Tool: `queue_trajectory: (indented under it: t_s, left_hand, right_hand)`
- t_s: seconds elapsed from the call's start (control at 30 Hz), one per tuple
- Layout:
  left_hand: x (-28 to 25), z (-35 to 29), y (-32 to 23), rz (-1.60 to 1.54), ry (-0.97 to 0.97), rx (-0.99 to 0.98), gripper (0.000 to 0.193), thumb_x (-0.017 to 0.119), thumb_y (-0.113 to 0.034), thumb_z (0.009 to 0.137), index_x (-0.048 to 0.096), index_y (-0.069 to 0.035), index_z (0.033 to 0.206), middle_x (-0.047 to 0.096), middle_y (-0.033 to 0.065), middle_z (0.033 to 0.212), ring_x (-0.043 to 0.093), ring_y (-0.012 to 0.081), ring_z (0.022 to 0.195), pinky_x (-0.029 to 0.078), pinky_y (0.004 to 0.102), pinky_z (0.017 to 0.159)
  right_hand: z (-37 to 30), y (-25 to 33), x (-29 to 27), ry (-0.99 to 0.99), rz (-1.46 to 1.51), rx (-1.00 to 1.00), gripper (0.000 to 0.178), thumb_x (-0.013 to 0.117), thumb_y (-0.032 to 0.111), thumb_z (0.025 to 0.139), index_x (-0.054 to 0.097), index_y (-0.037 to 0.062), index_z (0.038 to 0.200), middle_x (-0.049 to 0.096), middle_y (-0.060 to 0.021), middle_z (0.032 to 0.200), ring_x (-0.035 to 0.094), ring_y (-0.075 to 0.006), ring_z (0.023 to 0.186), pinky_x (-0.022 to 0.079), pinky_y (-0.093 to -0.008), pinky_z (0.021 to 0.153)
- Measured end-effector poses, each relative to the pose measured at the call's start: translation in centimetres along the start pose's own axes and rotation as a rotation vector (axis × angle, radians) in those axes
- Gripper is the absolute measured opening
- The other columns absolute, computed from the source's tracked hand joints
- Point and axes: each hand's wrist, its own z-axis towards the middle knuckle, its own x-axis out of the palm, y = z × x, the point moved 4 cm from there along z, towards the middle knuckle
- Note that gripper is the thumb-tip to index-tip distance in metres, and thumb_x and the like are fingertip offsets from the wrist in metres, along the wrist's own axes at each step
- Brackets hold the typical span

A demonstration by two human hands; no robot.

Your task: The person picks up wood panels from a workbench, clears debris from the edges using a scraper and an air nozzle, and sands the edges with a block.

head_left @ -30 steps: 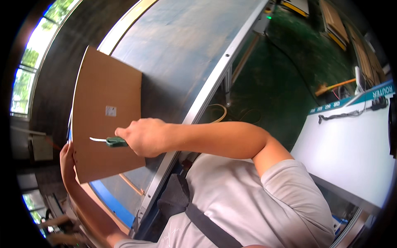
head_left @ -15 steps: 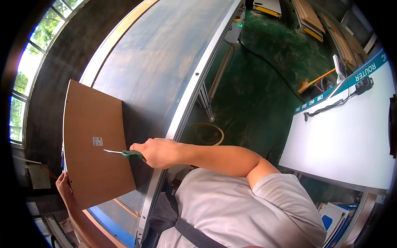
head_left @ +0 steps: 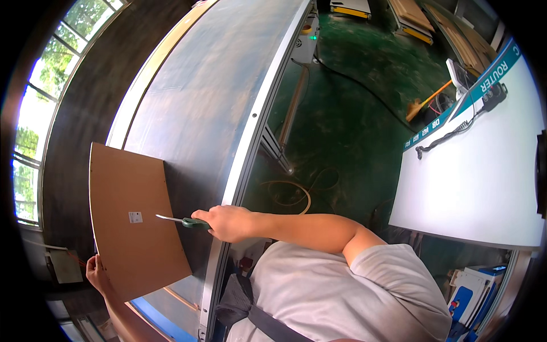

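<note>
Grey worktable (head_left: 188,102), left grip (head_left: 99,276) pinching edge of brown panel (head_left: 137,245), right grip (head_left: 229,223) clenched round green-handled tool (head_left: 191,223)

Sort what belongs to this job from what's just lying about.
Seemingly in the job:
brown panel, left grip at its edge
green-handled tool in right grip
table beneath

Apparently lying about:
orange-handled broom
stacked boards
looped strip on floor

The brown board (head_left: 134,251) on the left bears a white label (head_left: 135,217); the tool's handle (head_left: 196,223) is dark green. The table (head_left: 188,97) is streaked blue-grey, the cabinet (head_left: 473,171) at right white with a teal band (head_left: 472,98).
</note>
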Motion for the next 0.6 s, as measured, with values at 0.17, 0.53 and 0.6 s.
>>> queue_trajectory:
  t_s: [0.17, 0.53, 0.6]
  left_hand:
    - [-0.7, 1.0, 1.3, 0.078, 0.041, 0.029, 0.027, 0.069, -0.025, 0.105, 0.068, -0.004, 0.089, 0.061, -0.0045, 0.075, 0.049, 0.0033, 0.065, 0.039, 0.0223, 0.058]
    - [0.8, -1.1, -2.6, 0.308, -0.005, 0.146, 0.035, 0.064, -0.032, 0.106, 0.063, -0.002, 0.088, 0.062, 0.0018, 0.073, 0.056, 0.0122, 0.067, 0.047, 0.0318, 0.063]
    - [0.8, -1.7, -3.4, 0.343, -0.08, 0.139, 0.036, 0.064, -0.033, 0.106, 0.065, -0.001, 0.089, 0.066, 0.004, 0.075, 0.059, 0.0141, 0.069, 0.049, 0.0329, 0.065]
  right_hand:
    - [-0.8, -2.1, 0.7, -0.04, 0.016, 0.002, 0.053, 0.052, 0.009, 0.098, 0.049, 0.0143, 0.15, 0.073, -0.0191, 0.106, 0.072, -0.0379, 0.098, 0.056, -0.0506, 0.087]
    - [-1.4, -2.1, 0.4, 0.02, 0.015, 0.082, 0.051, 0.058, 0.013, 0.101, 0.047, 0.0163, 0.15, 0.07, -0.0187, 0.121, 0.067, -0.0398, 0.114, 0.052, -0.051, 0.098]
    - [-1.8, -1.8, 0.1, 0.026, 0.004, 0.094, 0.051, 0.058, 0.013, 0.101, 0.047, 0.0166, 0.15, 0.07, -0.0182, 0.122, 0.066, -0.0396, 0.115, 0.053, -0.0507, 0.098]
